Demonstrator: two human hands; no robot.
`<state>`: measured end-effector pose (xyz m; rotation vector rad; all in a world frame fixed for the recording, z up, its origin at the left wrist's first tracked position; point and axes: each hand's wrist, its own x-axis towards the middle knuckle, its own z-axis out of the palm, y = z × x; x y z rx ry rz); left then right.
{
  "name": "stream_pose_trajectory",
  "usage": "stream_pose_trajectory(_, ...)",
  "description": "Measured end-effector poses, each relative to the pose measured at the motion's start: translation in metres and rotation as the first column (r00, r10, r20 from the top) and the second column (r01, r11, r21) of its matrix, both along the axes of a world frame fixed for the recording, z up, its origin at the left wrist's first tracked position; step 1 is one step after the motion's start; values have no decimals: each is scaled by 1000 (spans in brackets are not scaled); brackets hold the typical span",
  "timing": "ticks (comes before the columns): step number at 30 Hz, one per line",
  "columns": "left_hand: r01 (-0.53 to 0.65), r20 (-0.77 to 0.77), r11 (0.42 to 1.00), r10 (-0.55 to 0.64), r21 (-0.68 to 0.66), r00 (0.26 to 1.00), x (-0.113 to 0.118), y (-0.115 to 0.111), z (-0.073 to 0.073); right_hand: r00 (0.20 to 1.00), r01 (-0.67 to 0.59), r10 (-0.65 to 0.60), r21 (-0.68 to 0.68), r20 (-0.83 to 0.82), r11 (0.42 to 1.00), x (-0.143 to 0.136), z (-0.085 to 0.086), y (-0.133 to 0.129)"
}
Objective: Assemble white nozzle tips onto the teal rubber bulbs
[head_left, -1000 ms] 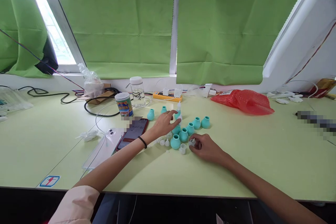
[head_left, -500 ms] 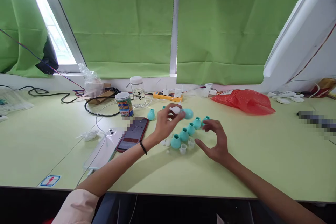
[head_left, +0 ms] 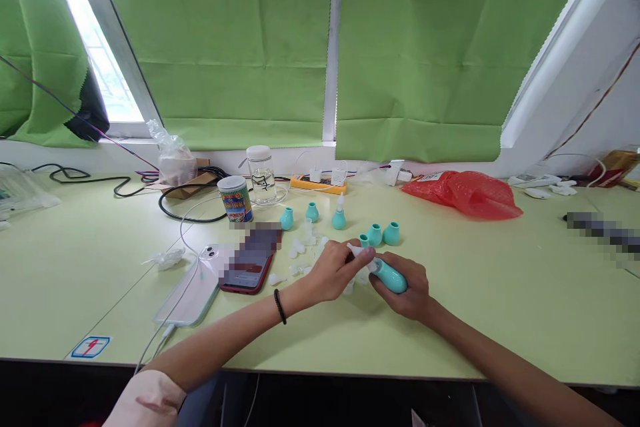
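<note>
My left hand (head_left: 334,271), fingers pinching white nozzle (head_left: 354,249); my right hand (head_left: 416,293), fingers wrapped round teal bulb (head_left: 391,277); nozzle at bulb's mouth.

Single view from a camera worn on the person's head, facing forward and down across a pale yellow-green, smooth-topped desk (head_left: 500,320) toward green cloth curtains (head_left: 420,47) hung behind its far side. The wide field spans from the desk's near edge, low in the frame, to the curtains across the top. The bare left hand (head_left: 331,271) and bare right hand (head_left: 413,290) appear near centre, at middle distance, seen from above and behind.
</note>
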<state>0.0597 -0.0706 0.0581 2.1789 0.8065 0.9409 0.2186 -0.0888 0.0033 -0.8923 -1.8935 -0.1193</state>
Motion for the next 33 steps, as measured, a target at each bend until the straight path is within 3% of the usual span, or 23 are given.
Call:
stream_pose_trajectory(2, 80, 77, 978, -66, -192, 995, 1, 3, -2, 1000, 12, -12, -32, 6, 999, 0, -1, -1)
stream_pose_trajectory(5, 168, 129, 875, -122, -455, 984, 1, 8, -2, 1000, -5, 7, -64, 25, 998, 0, -3, -1)
stream_pose_trajectory(7, 152, 104, 850, -116, -504, 988, -3, 15, 2, 1000, -18, 19, -63, 24, 998, 0, -3, -1)
stream_pose_trajectory(8, 109, 60, 885, -91, -452, 994, -6, 20, 3, 1000, -21, 21, -51, 2, 998, 0, -2, -2)
stream_pose_trajectory(10, -57, -97, 984, 41, -167, 994, -15, 33, 4, 997, -21, 19, -28, -70, 999, -1, 1, -2)
stream_pose_trajectory(11, -148, -192, 988, 152, 37, 969, -20, 41, 2, 995, -28, 26, -24, -100, 999, -1, 3, -2)
stream_pose_trajectory(13, -249, -354, 905, 372, 346, 858, -30, 58, -6, 992, -69, 63, -49, -111, 996, 0, 5, -3)
stream_pose_trajectory(16, -227, -564, 872, 459, 434, 686, -39, 81, -25, 986, -149, 138, -136, -90, 979, 2, 6, -4)
stream_pose_trajectory(20, -187, -626, 890, 429, 416, 651, -43, 93, -36, 989, -127, 106, -225, -102, 966, 3, 4, -3)
stream_pose_trajectory(22, -194, -579, 888, 424, 418, 696, -42, 87, -30, 990, -111, 83, -268, -113, 957, 2, 3, -2)
stream_pose_trajectory(25, -254, -368, 891, 395, 376, 842, -37, 62, -17, 986, -143, 104, -341, -130, 929, 0, 2, -2)
stream_pose_trajectory(29, -271, -77, 962, 273, 34, 959, -24, 16, -10, 990, -108, 65, -378, -126, 919, -2, -1, -3)
stream_pose_trajectory(33, -166, 135, 952, 206, -257, 969, -12, -10, -20, 998, -6, -12, -287, -60, 958, -5, -4, -3)
